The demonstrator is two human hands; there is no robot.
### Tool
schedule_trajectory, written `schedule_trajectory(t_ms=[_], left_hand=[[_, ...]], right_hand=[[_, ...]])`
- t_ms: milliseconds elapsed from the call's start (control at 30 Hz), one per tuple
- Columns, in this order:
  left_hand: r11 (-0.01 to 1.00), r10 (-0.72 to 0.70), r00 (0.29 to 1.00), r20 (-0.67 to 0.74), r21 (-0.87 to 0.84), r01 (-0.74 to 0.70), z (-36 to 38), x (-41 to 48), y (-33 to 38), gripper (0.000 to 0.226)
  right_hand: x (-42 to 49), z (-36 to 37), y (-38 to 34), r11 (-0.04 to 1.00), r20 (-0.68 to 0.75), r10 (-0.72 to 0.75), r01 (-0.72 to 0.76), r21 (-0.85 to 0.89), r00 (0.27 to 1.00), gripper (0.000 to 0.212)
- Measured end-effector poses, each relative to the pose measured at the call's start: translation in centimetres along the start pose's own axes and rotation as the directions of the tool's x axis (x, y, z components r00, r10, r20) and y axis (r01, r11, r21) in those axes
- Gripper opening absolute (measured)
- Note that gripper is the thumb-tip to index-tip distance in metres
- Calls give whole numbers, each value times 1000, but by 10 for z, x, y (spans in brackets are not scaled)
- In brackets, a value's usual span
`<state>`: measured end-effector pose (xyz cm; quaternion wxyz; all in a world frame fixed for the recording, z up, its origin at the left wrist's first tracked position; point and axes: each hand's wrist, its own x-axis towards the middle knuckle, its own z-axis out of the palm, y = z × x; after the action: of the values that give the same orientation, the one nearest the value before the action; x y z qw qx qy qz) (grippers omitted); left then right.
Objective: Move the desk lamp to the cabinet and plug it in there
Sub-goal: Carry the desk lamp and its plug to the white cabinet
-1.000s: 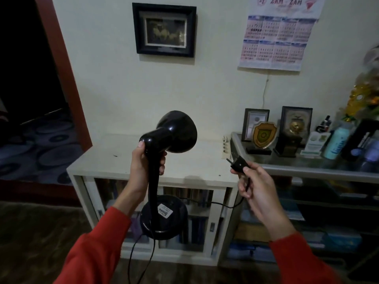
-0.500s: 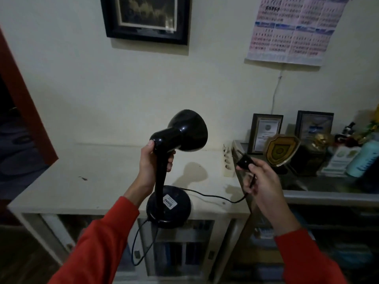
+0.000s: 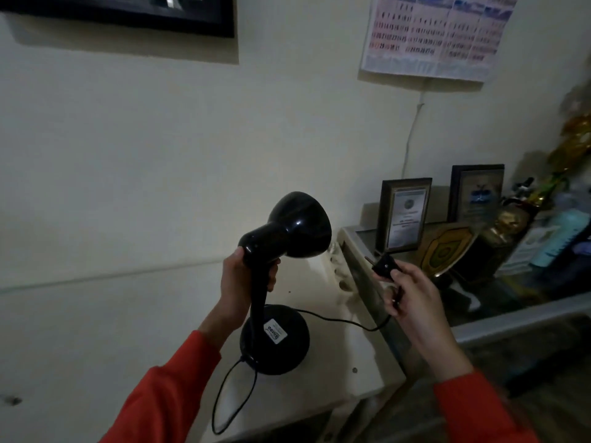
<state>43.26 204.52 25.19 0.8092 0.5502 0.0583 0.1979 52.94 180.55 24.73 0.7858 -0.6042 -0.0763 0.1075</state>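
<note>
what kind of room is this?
Probably a home living room: framed certificates and a shield plaque on a glass-topped shelf, a wall calendar, and a low white cabinet.

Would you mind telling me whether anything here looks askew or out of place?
Only the cord: the black cord of the glossy black desk lamp droops in a loose loop over the front edge of the cream cabinet top, where it might snag. Nothing looks spilled or damaged.

Dim room, soft shadows on wall, motion blur, wide-angle bending at edges
</note>
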Motion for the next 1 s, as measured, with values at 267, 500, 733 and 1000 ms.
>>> schedule_trajectory(t_ms=[267,500,733,1000], left_hand=[[999,-47,993,109,6,46,-14,42,-27,54],[999,-4,991,132,48,-3,-13,45,-38,56],[988,42,991,127,144,-60,-22,35,-48,80],[766,189,978,-84,636,-94,-25,-17,-71,41]], right_hand=[[29,3,17,998,-97,16,-22,-58,995,15],[44,-10,29,993,-89,51,-60,-101,995,16],[52,-25,37,990,-22,98,-100,-99,995,16],[58,-44,47,987,117,83,-65,-150,990,14]])
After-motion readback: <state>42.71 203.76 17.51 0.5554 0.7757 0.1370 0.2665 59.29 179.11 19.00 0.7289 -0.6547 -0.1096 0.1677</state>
